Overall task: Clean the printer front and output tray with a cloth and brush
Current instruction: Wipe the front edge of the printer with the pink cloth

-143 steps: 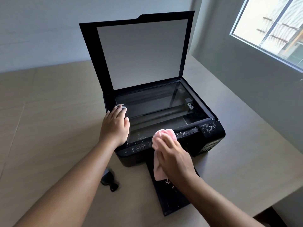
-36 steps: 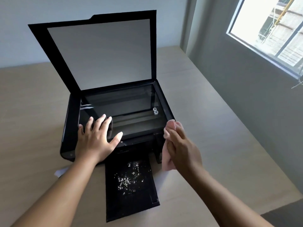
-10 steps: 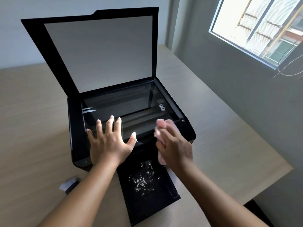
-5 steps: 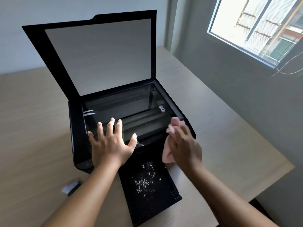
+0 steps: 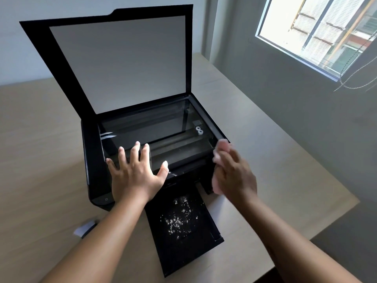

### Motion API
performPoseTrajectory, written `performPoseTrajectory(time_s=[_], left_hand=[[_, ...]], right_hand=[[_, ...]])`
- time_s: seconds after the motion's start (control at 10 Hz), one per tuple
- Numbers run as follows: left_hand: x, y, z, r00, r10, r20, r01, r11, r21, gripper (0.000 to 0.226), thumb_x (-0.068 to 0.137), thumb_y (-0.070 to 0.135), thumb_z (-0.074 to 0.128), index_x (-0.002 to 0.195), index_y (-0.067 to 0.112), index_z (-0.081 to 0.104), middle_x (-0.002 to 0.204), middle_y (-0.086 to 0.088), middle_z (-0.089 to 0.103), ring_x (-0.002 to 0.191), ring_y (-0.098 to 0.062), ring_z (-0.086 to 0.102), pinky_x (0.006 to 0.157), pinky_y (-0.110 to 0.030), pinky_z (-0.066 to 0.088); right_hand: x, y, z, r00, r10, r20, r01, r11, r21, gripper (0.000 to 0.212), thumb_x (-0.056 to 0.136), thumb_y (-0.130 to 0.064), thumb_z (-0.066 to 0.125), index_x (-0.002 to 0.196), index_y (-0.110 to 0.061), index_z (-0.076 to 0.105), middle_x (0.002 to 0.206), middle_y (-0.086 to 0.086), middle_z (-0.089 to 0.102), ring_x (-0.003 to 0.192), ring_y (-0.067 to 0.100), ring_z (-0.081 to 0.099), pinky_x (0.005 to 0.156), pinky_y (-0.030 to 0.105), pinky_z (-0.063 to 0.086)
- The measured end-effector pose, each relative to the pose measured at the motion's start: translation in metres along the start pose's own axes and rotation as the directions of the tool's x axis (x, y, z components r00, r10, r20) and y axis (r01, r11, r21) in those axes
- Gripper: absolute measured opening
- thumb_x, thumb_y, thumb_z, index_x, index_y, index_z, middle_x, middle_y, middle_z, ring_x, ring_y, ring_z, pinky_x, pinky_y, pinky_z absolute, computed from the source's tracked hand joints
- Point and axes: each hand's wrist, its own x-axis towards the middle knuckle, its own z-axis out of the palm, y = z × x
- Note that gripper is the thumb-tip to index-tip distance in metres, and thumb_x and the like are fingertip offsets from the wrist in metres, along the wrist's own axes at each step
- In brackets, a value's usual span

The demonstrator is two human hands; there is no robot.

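Black plastic fills the middle of your view: the printer sits on the pale wood surface with its lid propped upright at the back edge and the scanner glass uncovered. Your left hand lies flat on the printer's front edge, grip spread wide, fingers reaching onto the glass and the thumb angled out along the front rim. Over at the printer's front right corner is your right hand, a touch blurred, its grip closed around the pink cloth. One bunched end of the cloth pokes up above your fingertips against that corner, and the other end hangs below your palm beside the printer's front face. The output tray juts out from the printer's front, between your two forearms, lying flat on the surface. White crumbs are scattered across the half of the tray nearer the printer, while the outer end looks bare. Just off the printer's front left corner, a small pale and dark object peeks out from behind your left forearm, too hidden to name. Beyond the printer's right side, a bright window is set in the grey wall.
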Motion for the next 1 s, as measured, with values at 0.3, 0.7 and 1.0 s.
performPoseTrajectory(time_s=[0.3, 0.7, 1.0], left_hand=[[-0.001, 0.0, 0.0, 1.0, -0.001, -0.006, 0.001, 1.0, 0.003, 0.086, 0.078, 0.078, 0.021, 0.147, 0.027, 0.03, 0.158, 0.001, 0.027, 0.145, -0.035, 0.017, 0.113, -0.064, 0.012], [0.0, 0.0, 0.0, 1.0, -0.006, -0.012, 0.006, 1.0, 0.004, 0.085, 0.078, 0.077, 0.024, 0.147, 0.027, 0.032, 0.157, 0.001, 0.029, 0.144, -0.036, 0.019, 0.113, -0.064, 0.013], [-0.001, 0.001, 0.0, 1.0, -0.002, -0.004, 0.002, 1.0, 0.008, 0.087, 0.077, 0.077, 0.021, 0.148, 0.027, 0.03, 0.157, 0.001, 0.028, 0.145, -0.035, 0.018, 0.113, -0.063, 0.013]], right_hand=[[-0.017, -0.003, 0.01, 0.988, -0.134, 0.072, 0.133, 0.991, 0.017, 0.042, 0.09, -0.043, 0.045, 0.132, -0.043, 0.038, 0.157, -0.006, 0.022, 0.101, 0.034, 0.063, 0.058, 0.035, 0.046], [-0.006, 0.024, 0.0, 0.995, 0.017, 0.094, -0.022, 0.998, 0.062, 0.044, 0.092, -0.045, 0.044, 0.135, -0.045, 0.035, 0.151, -0.007, 0.026, 0.096, 0.04, 0.063, 0.068, 0.041, 0.048], [-0.01, -0.004, 0.008, 0.998, -0.036, 0.057, 0.037, 0.999, -0.022, 0.037, 0.093, -0.037, 0.046, 0.13, -0.039, 0.044, 0.153, -0.007, 0.026, 0.102, 0.033, 0.062, 0.061, 0.037, 0.048]])
